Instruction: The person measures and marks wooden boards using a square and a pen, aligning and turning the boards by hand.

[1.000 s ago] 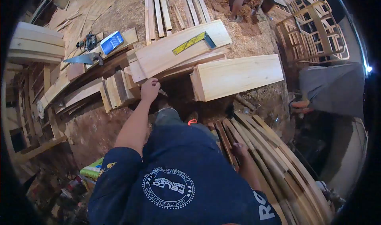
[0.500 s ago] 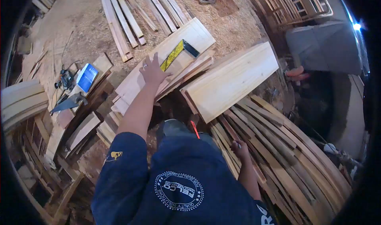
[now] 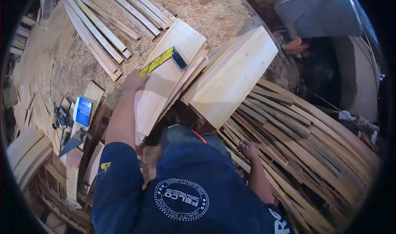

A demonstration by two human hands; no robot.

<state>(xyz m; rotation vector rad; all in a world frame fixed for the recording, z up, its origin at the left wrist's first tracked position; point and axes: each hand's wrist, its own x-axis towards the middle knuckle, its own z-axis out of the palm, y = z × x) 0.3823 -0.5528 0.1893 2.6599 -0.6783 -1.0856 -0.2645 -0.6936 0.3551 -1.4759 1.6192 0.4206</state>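
My left hand [image 3: 135,81] is closed at the left edge of a pale wooden board [image 3: 159,93]. It is at the end of the yellow blade of a try square [image 3: 157,62] and appears to pinch it. The blade lies across the board, and its dark stock [image 3: 179,58] rests on the board's top. Out to the right, my right hand [image 3: 248,150] is curled above long wood strips. A small pen-like object [image 3: 246,146] with a pale tip pokes out of its fingers.
Another wide board [image 3: 233,75] lies to the right, beside a large pile of strips [image 3: 297,131]. At left are a blue box [image 3: 83,111], a handsaw [image 3: 73,143] and a dark corded tool [image 3: 62,117]. More strips [image 3: 93,32] lie on the shavings-covered ground.
My left hand has gone from spread on the board to closed at its left edge, by the blade. The try square has turned on the board. The view has turned.
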